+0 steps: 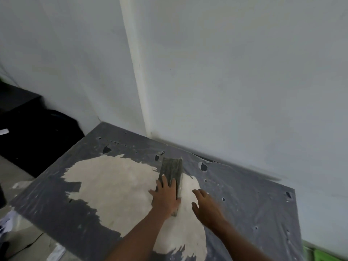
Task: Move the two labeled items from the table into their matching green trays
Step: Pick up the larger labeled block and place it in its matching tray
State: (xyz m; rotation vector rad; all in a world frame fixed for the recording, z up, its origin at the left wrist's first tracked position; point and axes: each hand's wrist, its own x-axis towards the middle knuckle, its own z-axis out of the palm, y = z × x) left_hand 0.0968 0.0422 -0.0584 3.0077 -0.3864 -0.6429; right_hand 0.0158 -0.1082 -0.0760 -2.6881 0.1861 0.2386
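A dark grey speckled block (pixel 172 169), long and rectangular, lies on the grey table (pixel 250 202) where its worn surface shows a pale patch. My left hand (pixel 165 196) rests on the block's near end, fingers spread over its top and left side. My right hand (pixel 205 206) hovers just to the right of the block, fingers apart and slightly blurred, holding nothing. No label is readable on the block. A sliver of green (pixel 318 254) shows at the bottom right corner; whether it is a tray I cannot tell.
White walls meet in a corner (pixel 143 102) right behind the table. A black bag or cloth (pixel 37 136) lies on the floor to the left. Pale floor with scraps (pixel 20 230) shows beyond the table's left edge.
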